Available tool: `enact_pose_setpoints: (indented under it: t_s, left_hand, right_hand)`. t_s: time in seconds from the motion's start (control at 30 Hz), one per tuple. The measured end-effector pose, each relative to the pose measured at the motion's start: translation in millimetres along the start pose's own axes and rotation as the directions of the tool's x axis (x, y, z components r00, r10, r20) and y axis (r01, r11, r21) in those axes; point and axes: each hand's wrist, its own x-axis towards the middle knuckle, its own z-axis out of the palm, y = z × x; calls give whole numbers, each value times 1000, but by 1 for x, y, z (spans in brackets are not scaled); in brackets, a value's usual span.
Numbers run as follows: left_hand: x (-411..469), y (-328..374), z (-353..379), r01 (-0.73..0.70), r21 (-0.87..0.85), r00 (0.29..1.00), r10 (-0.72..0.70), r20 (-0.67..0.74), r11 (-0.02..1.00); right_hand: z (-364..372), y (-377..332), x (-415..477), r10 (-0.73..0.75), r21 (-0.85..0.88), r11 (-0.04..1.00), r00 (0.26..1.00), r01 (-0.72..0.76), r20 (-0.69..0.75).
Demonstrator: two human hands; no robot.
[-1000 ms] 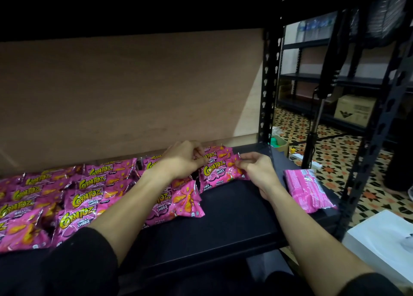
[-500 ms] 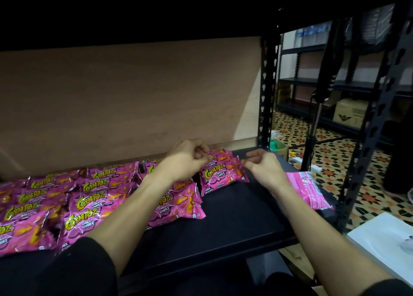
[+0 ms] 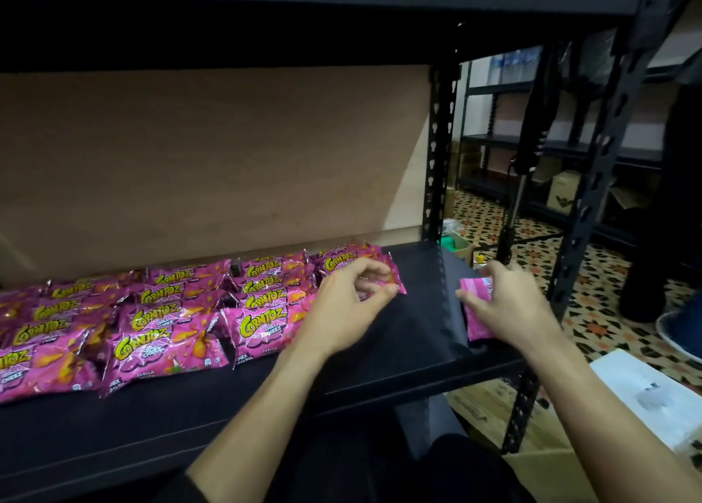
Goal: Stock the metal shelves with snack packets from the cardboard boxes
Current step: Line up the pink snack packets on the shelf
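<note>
Several pink Corntoz snack packets (image 3: 163, 312) lie in overlapping rows on the black metal shelf (image 3: 399, 335), filling its left and middle. My left hand (image 3: 349, 305) is at the right end of the back row; its curled fingers and thumb pinch the right edge of the last packet (image 3: 338, 265). My right hand (image 3: 509, 309) lies over a pink packet (image 3: 476, 326) that rests face down near the shelf's right end, and its fingers curl round the packet's top edge. Most of that packet is hidden under the hand.
A brown board backs the shelf, and black slotted posts (image 3: 438, 160) stand at its right. A cardboard box (image 3: 478, 407) sits on the floor below and a white box (image 3: 653, 396) at lower right. More shelving, a stand pole (image 3: 516, 206) and a carton (image 3: 562, 195) lie beyond.
My right hand left the back-row packet and moved right onto the face-down packet, closing on it. My left hand stayed at the back-row packet. The view tilted upward slightly.
</note>
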Motion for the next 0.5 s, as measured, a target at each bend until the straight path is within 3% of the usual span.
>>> enact_pose_setpoints:
  t_s: [0.13, 0.2, 0.37, 0.43, 0.5]
  left_hand:
    - [-19, -9, 16, 53, -66, 999, -52, 14, 996]
    - [-24, -13, 21, 80, -85, 997, -79, 15, 993]
    - [-28, -15, 20, 112, -74, 993, -109, 35, 991]
    - [-26, -15, 19, 115, -72, 993, -112, 40, 991]
    - [-25, -13, 17, 115, -72, 993, -113, 37, 991]
  right_hand:
    - [12, -1, -20, -11, -154, 988, 998, 20, 57]
    - [17, 0, -26, -34, -127, 991, 996, 45, 82]
    - [15, -5, -30, -58, 313, 948, 998, 58, -9]
    - [15, -7, -28, 14, 527, 850, 1000, 2, -26]
    - [17, -7, -23, 95, 741, 667, 995, -75, 15]
